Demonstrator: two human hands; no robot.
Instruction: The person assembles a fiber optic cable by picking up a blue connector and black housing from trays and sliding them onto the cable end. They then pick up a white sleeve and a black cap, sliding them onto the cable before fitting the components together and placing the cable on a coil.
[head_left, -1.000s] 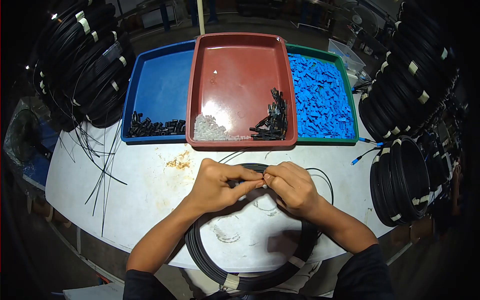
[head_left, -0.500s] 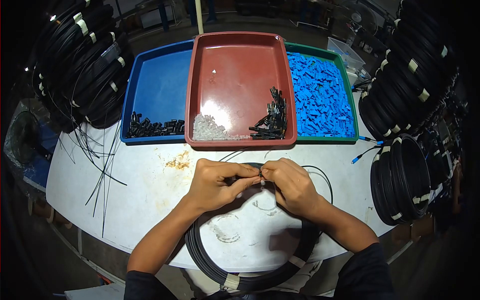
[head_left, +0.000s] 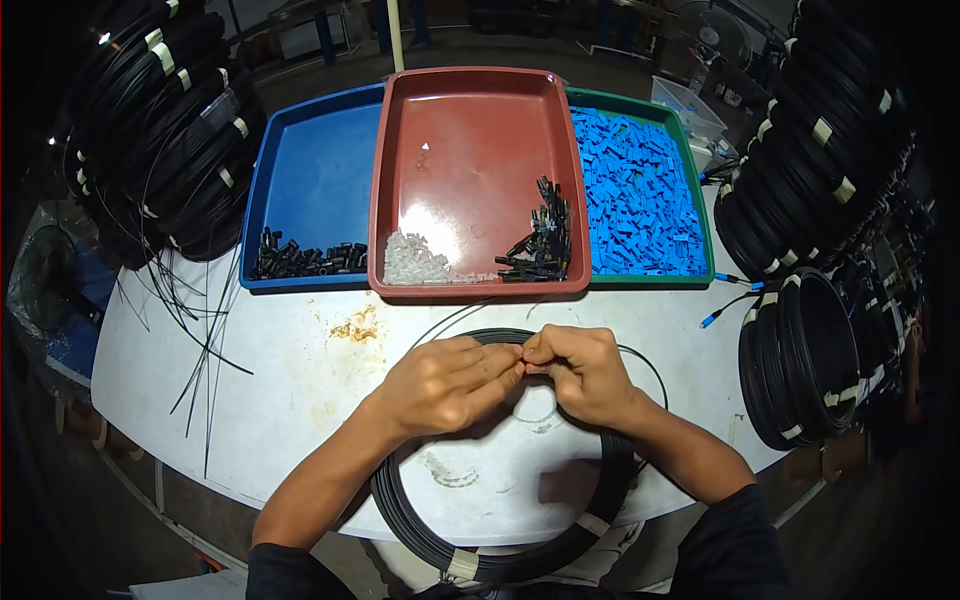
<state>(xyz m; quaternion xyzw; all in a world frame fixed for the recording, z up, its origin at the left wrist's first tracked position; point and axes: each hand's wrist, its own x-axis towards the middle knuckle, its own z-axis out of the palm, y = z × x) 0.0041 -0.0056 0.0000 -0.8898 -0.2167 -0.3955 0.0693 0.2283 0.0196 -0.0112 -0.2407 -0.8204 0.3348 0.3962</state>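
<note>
Fingertips of the left hand (head_left: 435, 385) and right hand (head_left: 590, 380) were pinched together, meeting tip to tip; anything between them was hidden. Beneath both grips, the round black cable coil with pale tape bands (head_left: 405, 515) overhung the white worktop's (head_left: 250, 420) near edge. Misaligned pinches could have dropped a small part; a snagged coil could have tugged cable ends.
</note>
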